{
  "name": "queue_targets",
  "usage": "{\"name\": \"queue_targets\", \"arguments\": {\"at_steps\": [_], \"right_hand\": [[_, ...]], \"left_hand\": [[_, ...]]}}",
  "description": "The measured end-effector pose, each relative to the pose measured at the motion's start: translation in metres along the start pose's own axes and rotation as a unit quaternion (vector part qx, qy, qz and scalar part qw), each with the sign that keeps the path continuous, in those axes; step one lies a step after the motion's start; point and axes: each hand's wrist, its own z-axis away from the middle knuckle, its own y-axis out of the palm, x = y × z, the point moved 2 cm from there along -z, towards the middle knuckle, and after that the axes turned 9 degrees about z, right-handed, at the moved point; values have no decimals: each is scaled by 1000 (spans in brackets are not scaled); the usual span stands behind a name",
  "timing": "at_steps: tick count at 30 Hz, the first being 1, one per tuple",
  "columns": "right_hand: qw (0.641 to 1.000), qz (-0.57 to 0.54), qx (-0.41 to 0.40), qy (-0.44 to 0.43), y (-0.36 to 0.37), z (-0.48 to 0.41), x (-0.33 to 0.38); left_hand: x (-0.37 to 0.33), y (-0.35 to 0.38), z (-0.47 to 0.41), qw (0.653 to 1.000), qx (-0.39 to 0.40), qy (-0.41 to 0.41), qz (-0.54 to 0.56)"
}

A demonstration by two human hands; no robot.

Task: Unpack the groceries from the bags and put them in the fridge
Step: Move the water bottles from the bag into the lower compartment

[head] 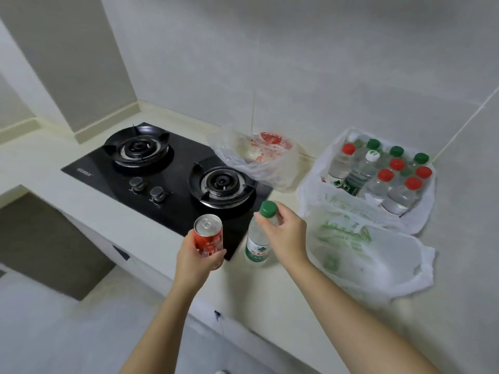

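Inspector: Left hand (198, 256)?
Recorder: Its fingers were curled round a red drink can (208, 236), held upright over the front edge of the counter (243, 290).
Inspector: Right hand (285, 234)?
Recorder: Fingertips were pinching the neck of a green-capped water bottle (258, 245), upright just beside the gas hob (167, 174).
Inspector: Remaining stock?
Recorder: Red- and green-capped bottles (383, 176) stood in an open white bag (424, 209) against the wall.

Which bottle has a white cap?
The bottle in the far right bag, just right of the leftmost red-capped one. Every other bottle's cap is red or green.
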Motion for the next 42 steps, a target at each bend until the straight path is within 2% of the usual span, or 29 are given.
{"name": "queue_targets", "arguments": {"at_steps": [10,16,21,37,42], "right_hand": [[1000,12,0,26,17,2,-23],[997,9,52,55,23,-1,-23],[994,-9,65,90,28,3,-30],[986,-30,60,154,43,13,-51],[977,-6,100,186,48,16,-74]], "left_hand": [[35,-11,-9,999,18,-32,-4],[50,-15,-13,999,24,-36,2],[63,-15,-17,999,22,-35,0],[86,-17,-15,998,53,-20,15],[99,-20,-16,997,73,-37,5]]}}
